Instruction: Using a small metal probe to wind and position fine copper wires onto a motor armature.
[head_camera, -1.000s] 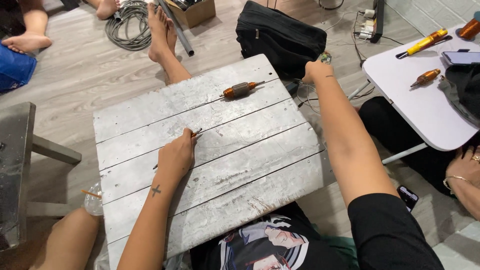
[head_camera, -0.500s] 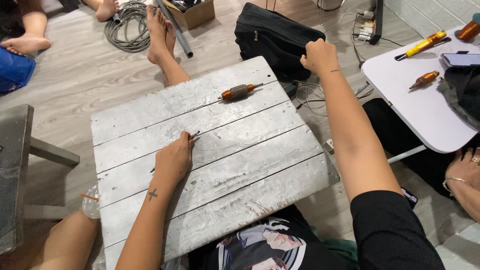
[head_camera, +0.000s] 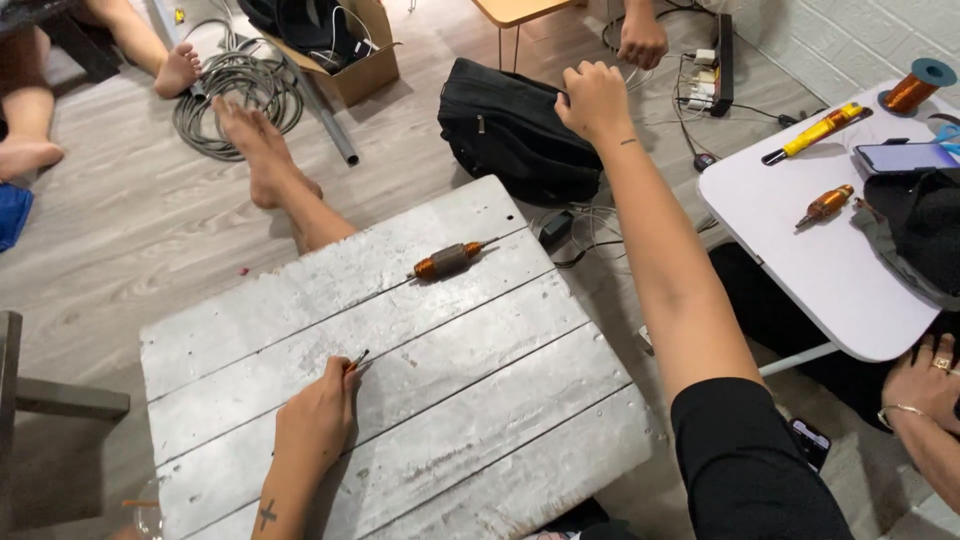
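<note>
while the left hand (head_camera: 318, 420) pinches a thin tool (head_camera: 356, 360), the right hand (head_camera: 594, 98) touches a black bag (head_camera: 505, 130).

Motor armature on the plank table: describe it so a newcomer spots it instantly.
On the grey plank table, look toward the far edge: the motor armature lies alone there. Unlike the similar one on the white side table, it lies on weathered planks.

Grey plank floor (head_camera: 120, 240) (white brick wall (head_camera: 860, 40))
</note>
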